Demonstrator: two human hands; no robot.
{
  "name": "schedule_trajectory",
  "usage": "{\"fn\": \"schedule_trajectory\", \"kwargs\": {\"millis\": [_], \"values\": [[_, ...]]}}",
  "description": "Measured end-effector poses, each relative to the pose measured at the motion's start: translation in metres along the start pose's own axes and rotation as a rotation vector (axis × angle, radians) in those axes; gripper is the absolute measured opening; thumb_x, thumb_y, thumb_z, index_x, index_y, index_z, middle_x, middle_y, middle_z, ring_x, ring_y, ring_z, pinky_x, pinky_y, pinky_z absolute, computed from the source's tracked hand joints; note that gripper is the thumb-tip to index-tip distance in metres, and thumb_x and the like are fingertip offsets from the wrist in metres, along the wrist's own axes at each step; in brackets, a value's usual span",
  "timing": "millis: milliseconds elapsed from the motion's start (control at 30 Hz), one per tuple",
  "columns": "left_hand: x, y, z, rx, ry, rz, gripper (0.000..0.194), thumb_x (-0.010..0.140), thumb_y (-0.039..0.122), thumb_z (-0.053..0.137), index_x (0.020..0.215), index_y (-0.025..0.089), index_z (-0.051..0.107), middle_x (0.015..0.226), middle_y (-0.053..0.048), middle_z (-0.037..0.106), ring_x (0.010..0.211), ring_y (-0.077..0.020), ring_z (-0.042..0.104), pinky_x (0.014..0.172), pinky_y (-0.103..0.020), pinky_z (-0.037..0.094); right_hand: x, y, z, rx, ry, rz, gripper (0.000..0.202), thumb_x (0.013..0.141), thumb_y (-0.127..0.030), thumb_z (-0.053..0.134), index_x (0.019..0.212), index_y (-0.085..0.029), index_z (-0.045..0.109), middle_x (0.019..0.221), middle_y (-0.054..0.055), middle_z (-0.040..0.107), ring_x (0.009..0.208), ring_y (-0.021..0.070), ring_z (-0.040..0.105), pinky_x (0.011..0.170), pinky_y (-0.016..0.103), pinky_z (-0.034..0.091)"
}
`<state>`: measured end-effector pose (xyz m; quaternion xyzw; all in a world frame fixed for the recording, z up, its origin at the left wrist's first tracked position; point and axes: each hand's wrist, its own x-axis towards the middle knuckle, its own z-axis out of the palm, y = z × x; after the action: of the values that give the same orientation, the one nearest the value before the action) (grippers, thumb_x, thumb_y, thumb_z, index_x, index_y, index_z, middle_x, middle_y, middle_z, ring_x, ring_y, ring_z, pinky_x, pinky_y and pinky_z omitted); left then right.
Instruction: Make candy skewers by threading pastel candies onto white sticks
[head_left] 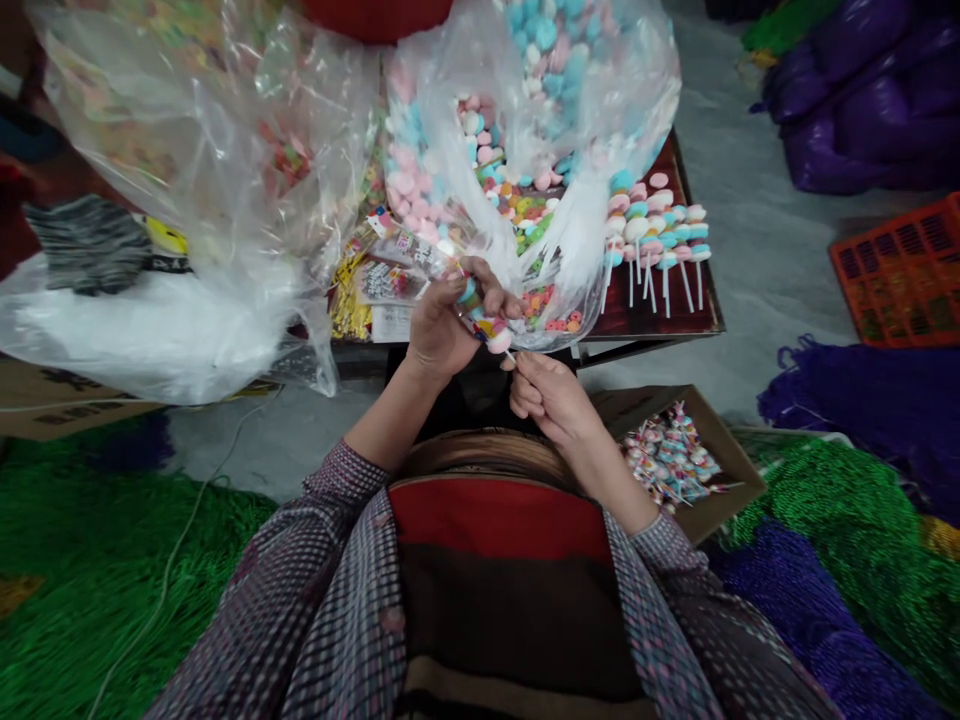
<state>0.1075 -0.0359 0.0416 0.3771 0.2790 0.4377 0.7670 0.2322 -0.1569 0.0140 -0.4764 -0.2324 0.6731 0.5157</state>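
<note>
Where light catches the crinkled clear plastic bag [487,205], rounded pink, white and pale-blue sweets look smooth and matte inside. Between my hands, just off the table's near edge, is a skewer of pastel sweets on a thin white stick [499,342]. My left hand [444,322] curls half closed around its upper sweets; my right hand [549,393] pinches the stick's lower end narrowly. More sweet-topped white sticks [657,232] lie on the glossy dark-red table [637,324], right of the bag. Below, a brown cardboard box [739,478] holds wrapped sweets [667,452], near shiny green strands [847,510] on the grey floor [757,230].
</note>
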Motion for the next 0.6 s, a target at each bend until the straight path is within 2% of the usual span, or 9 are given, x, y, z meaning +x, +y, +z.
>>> {"fn": "schedule_trajectory", "kwargs": {"millis": [100, 167, 233, 300, 400, 433, 500, 600], "values": [[0.002, 0.001, 0.0, -0.031, 0.026, 0.024, 0.04, 0.089, 0.062, 0.06, 0.09, 0.022, 0.064, 0.059, 0.004, 0.053, 0.064, -0.0149, 0.065, 0.07, -0.034, 0.057, -0.005, 0.002, 0.0, -0.24, 0.168, -0.23, 0.036, 0.079, -0.054, 0.076, 0.097, -0.024, 0.067, 0.056, -0.011, 0.045, 0.047, 0.0072, 0.037, 0.051, 0.024, 0.038], [0.003, -0.002, 0.002, -0.039, 0.042, 0.014, 0.035, 0.091, 0.057, 0.06, 0.085, 0.022, 0.061, 0.059, 0.005, 0.052, 0.062, -0.0133, 0.064, 0.07, -0.032, 0.056, -0.009, 0.004, -0.001, -0.49, 0.328, -0.398, 0.027, 0.079, -0.046, 0.077, 0.092, -0.024, 0.069, 0.065, -0.006, 0.057, 0.059, 0.0107, 0.05, 0.06, 0.027, 0.043], [0.0, -0.007, 0.006, -0.036, 0.026, -0.009, 0.032, 0.091, 0.052, 0.064, 0.081, 0.022, 0.058, 0.059, 0.005, 0.05, 0.061, -0.0123, 0.063, 0.07, -0.032, 0.055, -0.01, 0.006, 0.0, -0.623, 0.432, -0.474, 0.021, 0.082, -0.044, 0.074, 0.081, -0.023, 0.069, 0.069, -0.002, 0.062, 0.064, 0.0127, 0.054, 0.063, 0.028, 0.044], [-0.006, -0.015, 0.009, -0.031, -0.027, -0.036, 0.031, 0.087, 0.048, 0.071, 0.078, 0.022, 0.056, 0.059, 0.006, 0.049, 0.061, -0.0119, 0.063, 0.069, -0.031, 0.054, -0.008, 0.007, 0.002, -0.532, 0.397, -0.418, 0.026, 0.085, -0.048, 0.07, 0.079, -0.023, 0.069, 0.059, -0.004, 0.057, 0.055, 0.011, 0.048, 0.057, 0.027, 0.041], [-0.013, -0.022, 0.009, -0.027, -0.1, -0.067, 0.03, 0.082, 0.043, 0.077, 0.078, 0.023, 0.055, 0.061, 0.006, 0.049, 0.062, -0.0119, 0.062, 0.066, -0.03, 0.053, -0.003, 0.009, 0.005, -0.254, 0.206, -0.215, 0.037, 0.086, -0.059, 0.068, 0.083, -0.022, 0.069, 0.045, -0.011, 0.038, 0.04, 0.0071, 0.031, 0.047, 0.025, 0.035], [-0.015, -0.022, 0.009, -0.026, -0.107, -0.069, 0.03, 0.082, 0.042, 0.077, 0.077, 0.023, 0.054, 0.061, 0.005, 0.049, 0.063, -0.0119, 0.062, 0.067, -0.03, 0.053, -0.003, 0.01, 0.005, -0.2, 0.161, -0.181, 0.04, 0.086, -0.061, 0.067, 0.086, -0.021, 0.07, 0.044, -0.012, 0.038, 0.039, 0.0066, 0.03, 0.046, 0.024, 0.036], [-0.015, -0.02, 0.008, -0.022, -0.093, -0.054, 0.029, 0.085, 0.04, 0.074, 0.077, 0.023, 0.053, 0.061, 0.005, 0.049, 0.065, -0.0119, 0.062, 0.071, -0.031, 0.054, -0.002, 0.011, 0.004, -0.214, 0.129, -0.197, 0.039, 0.085, -0.059, 0.069, 0.096, -0.022, 0.072, 0.049, -0.01, 0.049, 0.041, 0.0068, 0.039, 0.049, 0.024, 0.04], [-0.014, -0.021, 0.011, -0.04, -0.076, -0.023, 0.031, 0.084, 0.041, 0.075, 0.076, 0.022, 0.051, 0.06, 0.006, 0.049, 0.066, -0.0113, 0.062, 0.073, -0.03, 0.055, -0.004, 0.012, 0.002, -0.411, 0.227, -0.333, 0.034, 0.084, -0.052, 0.073, 0.101, -0.023, 0.074, 0.06, -0.007, 0.06, 0.049, 0.0071, 0.049, 0.052, 0.022, 0.041]]}}
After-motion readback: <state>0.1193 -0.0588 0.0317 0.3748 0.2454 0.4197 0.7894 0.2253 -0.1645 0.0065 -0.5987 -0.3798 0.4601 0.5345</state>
